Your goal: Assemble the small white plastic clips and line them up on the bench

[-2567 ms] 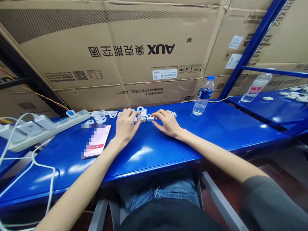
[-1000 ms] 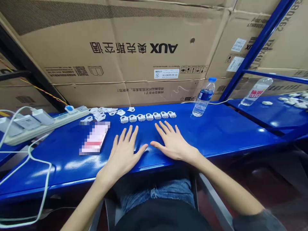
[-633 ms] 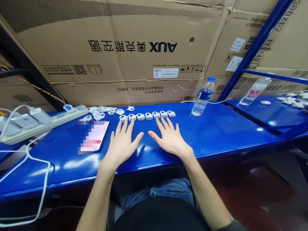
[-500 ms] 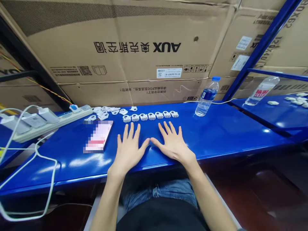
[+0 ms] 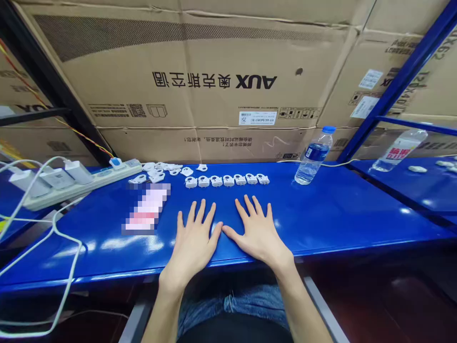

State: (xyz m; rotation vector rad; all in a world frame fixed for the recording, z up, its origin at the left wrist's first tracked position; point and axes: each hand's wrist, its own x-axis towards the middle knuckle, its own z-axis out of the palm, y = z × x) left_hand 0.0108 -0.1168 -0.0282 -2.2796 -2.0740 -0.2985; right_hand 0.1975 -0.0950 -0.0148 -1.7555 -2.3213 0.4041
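Observation:
My left hand (image 5: 194, 238) lies palm down on the blue tabletop (image 5: 339, 214), fingers spread and holding nothing. Beside it, my right hand (image 5: 260, 233) rests the same way, and the two thumb tips nearly meet. Just beyond my fingertips stands a row of several small white plugs (image 5: 228, 180) with ring-shaped handles; thin prongs show on some. Farther left, more white ring-handled pieces (image 5: 157, 175) lie in a loose pile. A phone-like flat thing (image 5: 148, 209), blurred by pixelation, lies left of my left hand.
A water bottle with a blue cap (image 5: 314, 157) stands at the back right. On the left is a power strip (image 5: 96, 181) with chargers and white cables (image 5: 67, 238). Large cardboard boxes (image 5: 214, 43) wall off the back. Another bottle (image 5: 398, 150) stands beyond the blue post (image 5: 400, 85).
The view has tilted up a little, so everything sits slightly lower in it. Both hands stay flat and spread in about the same place; the plugs have not moved.

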